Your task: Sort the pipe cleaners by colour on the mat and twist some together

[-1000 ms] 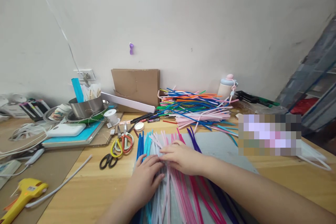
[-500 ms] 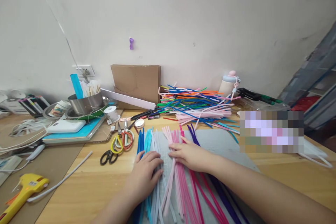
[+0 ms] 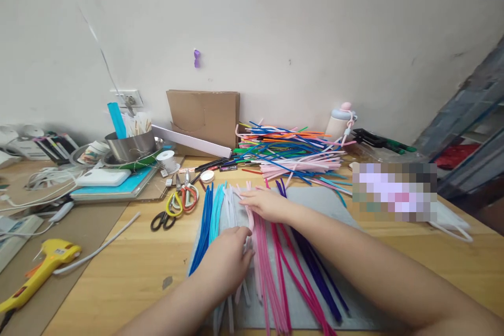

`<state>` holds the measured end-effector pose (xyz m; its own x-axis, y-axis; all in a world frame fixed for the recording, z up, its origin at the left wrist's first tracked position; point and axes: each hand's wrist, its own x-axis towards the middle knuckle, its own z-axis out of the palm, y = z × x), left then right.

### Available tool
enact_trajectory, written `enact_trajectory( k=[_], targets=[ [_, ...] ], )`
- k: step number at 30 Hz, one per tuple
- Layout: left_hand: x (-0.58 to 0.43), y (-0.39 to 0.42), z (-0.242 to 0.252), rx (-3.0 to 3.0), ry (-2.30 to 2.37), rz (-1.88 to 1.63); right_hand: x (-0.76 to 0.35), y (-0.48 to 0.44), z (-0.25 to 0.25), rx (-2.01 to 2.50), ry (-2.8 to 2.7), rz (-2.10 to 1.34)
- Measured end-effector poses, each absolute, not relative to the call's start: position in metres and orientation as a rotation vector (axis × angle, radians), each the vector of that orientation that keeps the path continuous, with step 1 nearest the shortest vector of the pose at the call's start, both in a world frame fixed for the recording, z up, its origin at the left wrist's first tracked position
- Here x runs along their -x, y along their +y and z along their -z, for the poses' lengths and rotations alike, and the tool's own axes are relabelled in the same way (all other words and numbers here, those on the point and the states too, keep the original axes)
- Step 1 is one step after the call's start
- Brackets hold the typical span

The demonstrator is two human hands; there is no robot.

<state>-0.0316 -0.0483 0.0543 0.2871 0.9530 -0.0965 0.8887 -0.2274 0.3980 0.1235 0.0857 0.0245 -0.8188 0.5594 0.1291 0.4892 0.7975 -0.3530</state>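
Chenille stems lie in colour groups on a grey mat (image 3: 315, 199). My left hand (image 3: 230, 254) rests over the white stems (image 3: 230, 207), fingers bent and thumb apart, its fingertips against the pale pink stems (image 3: 258, 268). Just beyond it, my right hand (image 3: 265, 203) lies flat with fingers stretched across the upper part of the pink stems (image 3: 271, 283). Blue stems (image 3: 202, 236) and light blue stems (image 3: 216, 215) are left of my hands. Magenta stems (image 3: 301, 283) and purple stems (image 3: 321, 283) run under my right forearm.
Scissors (image 3: 183, 199) lie left of the mat. A yellow glue gun (image 3: 51, 262) is at lower left. Behind stand a metal bowl (image 3: 132, 147), cardboard (image 3: 200, 121), a pile of mixed stems (image 3: 291, 152) and a bottle (image 3: 336, 123). A blurred patch covers something at right.
My left hand has moved right, off the blue stems to the white and pale pink ones, its fingers more bent. My right hand has shifted slightly left and away. The pale pink stems lie straighter.
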Motion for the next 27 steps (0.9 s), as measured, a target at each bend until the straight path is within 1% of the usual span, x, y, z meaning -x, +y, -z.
enact_trajectory(
  k=[4, 10, 16, 27],
  targets=[
    [0.014, -0.051, -0.051, -2.288, 1.772, -0.083, -0.116, 0.105, -0.015, 0.733, -2.814, -0.527],
    [0.006, -0.052, -0.043, -2.278, 1.803, -0.055, -0.115, 0.102, -0.006, 0.755, -2.826, -0.577],
    [-0.001, -0.056, -0.038, -2.236, 1.812, 0.005, -0.120, 0.088, 0.000, 0.908, -2.791, -0.503],
    [-0.036, -0.077, -0.044, -2.303, 1.703, 0.268, -0.121, 0.085, 0.015, 1.024, -2.757, -0.453]
  ],
)
